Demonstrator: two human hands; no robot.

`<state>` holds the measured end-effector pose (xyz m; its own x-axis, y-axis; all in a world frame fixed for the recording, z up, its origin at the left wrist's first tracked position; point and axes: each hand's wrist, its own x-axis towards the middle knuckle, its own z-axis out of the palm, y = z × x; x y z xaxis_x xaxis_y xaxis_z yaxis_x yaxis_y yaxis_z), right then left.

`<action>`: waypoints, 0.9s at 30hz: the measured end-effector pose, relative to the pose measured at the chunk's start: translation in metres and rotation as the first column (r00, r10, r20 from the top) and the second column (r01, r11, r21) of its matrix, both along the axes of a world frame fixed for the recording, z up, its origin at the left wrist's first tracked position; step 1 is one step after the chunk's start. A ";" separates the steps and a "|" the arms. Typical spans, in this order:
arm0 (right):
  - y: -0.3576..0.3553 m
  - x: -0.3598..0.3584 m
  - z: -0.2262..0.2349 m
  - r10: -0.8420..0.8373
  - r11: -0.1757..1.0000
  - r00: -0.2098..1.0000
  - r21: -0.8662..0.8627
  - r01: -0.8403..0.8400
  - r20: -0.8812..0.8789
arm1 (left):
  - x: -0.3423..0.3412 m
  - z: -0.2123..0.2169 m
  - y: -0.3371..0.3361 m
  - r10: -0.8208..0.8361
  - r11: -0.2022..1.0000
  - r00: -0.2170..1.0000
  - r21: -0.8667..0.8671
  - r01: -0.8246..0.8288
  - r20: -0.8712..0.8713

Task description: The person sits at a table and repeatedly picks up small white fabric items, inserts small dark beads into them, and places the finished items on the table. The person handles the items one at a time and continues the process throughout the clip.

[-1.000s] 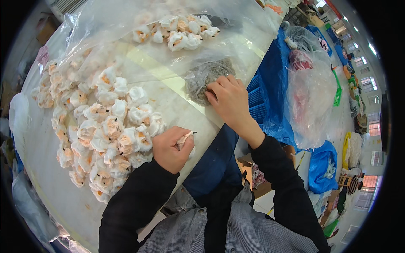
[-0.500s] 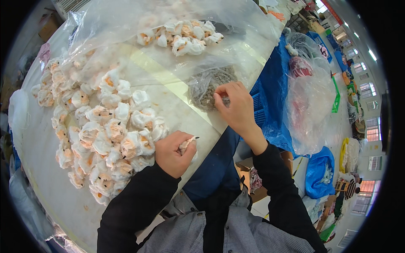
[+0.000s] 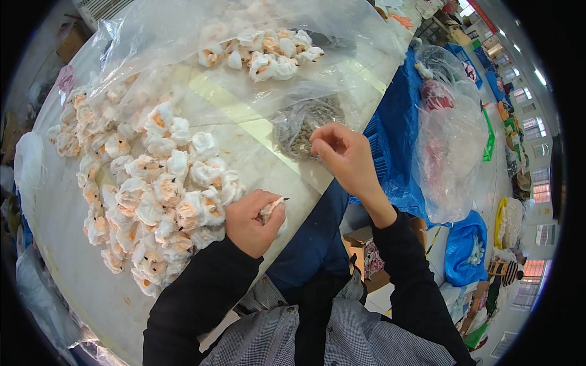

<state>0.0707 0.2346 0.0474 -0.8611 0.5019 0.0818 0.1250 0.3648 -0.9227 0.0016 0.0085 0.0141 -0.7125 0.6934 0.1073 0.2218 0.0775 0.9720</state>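
A small fluffy piece (image 3: 268, 210), crumpled and whitish to pale peach, is held mostly covered over the tabletop (image 3: 262, 171), close to its near edge; a thin dark tip (image 3: 285, 199) pokes out toward the right. A clear plastic bag (image 3: 294, 124), crinkled and shiny, lies on the tabletop farther along that slanting edge, just in from it, around a grey-brown mass (image 3: 323, 110) of bits too small to make out.

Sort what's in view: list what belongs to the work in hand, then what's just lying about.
Seemingly in use:
pale, dark-tipped piece in the left hand
pile of white-and-orange fluffy pieces
bag of grey-brown material, near the right hand

Apparently just lying about:
large clear bag with reddish contents
blue bag
green item
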 end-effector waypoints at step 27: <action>-0.061 0.035 0.001 0.261 0.965 0.963 0.011 -0.262 0.066 | -0.001 -0.004 0.000 -0.050 0.999 0.996 -0.015 0.049 -0.073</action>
<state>0.1058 0.1737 0.0489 -0.9658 0.2575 0.0299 0.0813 0.4103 -0.9083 0.0002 0.0085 0.0104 -0.6681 0.7290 0.1488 0.2967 0.0776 0.9518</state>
